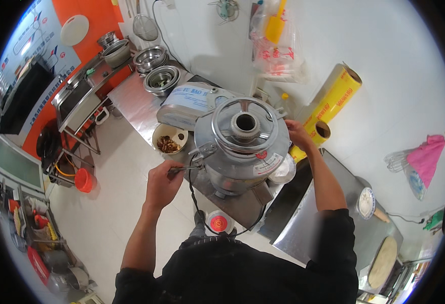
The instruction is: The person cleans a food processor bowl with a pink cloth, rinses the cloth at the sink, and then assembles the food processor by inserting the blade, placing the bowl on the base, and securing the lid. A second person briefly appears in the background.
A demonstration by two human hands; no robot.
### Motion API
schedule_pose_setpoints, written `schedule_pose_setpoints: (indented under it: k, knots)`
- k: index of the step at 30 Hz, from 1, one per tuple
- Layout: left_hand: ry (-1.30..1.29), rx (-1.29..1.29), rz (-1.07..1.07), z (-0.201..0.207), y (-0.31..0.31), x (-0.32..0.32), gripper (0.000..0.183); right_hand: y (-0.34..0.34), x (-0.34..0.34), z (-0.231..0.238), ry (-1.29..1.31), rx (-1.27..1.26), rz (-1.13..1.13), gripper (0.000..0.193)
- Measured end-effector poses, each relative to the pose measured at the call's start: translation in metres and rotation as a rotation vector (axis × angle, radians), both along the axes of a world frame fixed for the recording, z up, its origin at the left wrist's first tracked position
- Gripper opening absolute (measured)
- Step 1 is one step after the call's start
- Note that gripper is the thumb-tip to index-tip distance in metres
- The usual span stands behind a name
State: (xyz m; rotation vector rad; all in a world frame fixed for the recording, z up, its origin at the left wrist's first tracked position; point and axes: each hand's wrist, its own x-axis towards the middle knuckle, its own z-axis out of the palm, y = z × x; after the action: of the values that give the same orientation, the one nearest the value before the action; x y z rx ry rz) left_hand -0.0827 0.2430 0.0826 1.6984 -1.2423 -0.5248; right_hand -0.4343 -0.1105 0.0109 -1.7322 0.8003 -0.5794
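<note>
In front of me on a metal table stands a round, steel food-processing machine [222, 172] with a ring-shaped top frame [217, 126] around a central opening. My left hand [164, 182] is closed around a metal clamp handle [184, 168] at the machine's left front edge. At the lid's right side is my right hand [298, 134], its fingers partly hidden behind the rim; I cannot make out whether they grip it. Left of the machine sits a pale bowl [184, 147] with brown chunks in it. A white container [286, 175] is partly hidden on the right.
Steel bowls [161, 78] are stacked at the table's back left. Yellow film rolls [334, 93] lean by the wall. To the right is a steel counter [329, 192] with a wooden board [383, 261]. A black cable [194, 197] hangs in front; a lidded bucket [219, 221] stands near my feet.
</note>
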Motion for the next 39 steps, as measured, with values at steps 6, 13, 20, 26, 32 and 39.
schedule_pose_setpoints:
  k: [6,13,20,26,32,39]
  knots:
    - [0.364,-0.055,-0.169,0.016,-0.025,-0.004,0.012,-0.019,-0.003,0.009,-0.056,0.195,0.017,0.011]
    - [0.466,-0.456,-0.110,-0.018,-0.028,-0.028,0.025,-0.015,-0.010,0.022,-0.044,0.181,-0.097,0.008]
    - [-0.112,-0.385,-0.036,-0.049,-0.032,-0.043,0.039,-0.016,-0.002,0.049,-0.275,0.396,-0.276,0.020]
    - [0.315,-0.384,-0.006,-0.054,-0.028,-0.039,0.021,-0.024,0.017,0.076,-0.309,0.355,-0.277,0.027]
    - [0.617,-0.398,-0.009,-0.054,-0.029,-0.046,0.013,-0.023,0.016,0.079,-0.173,0.330,-0.328,0.026]
    - [0.723,-0.339,-0.017,-0.030,-0.028,-0.042,0.017,-0.017,0.013,0.089,-0.166,0.320,-0.321,0.022]
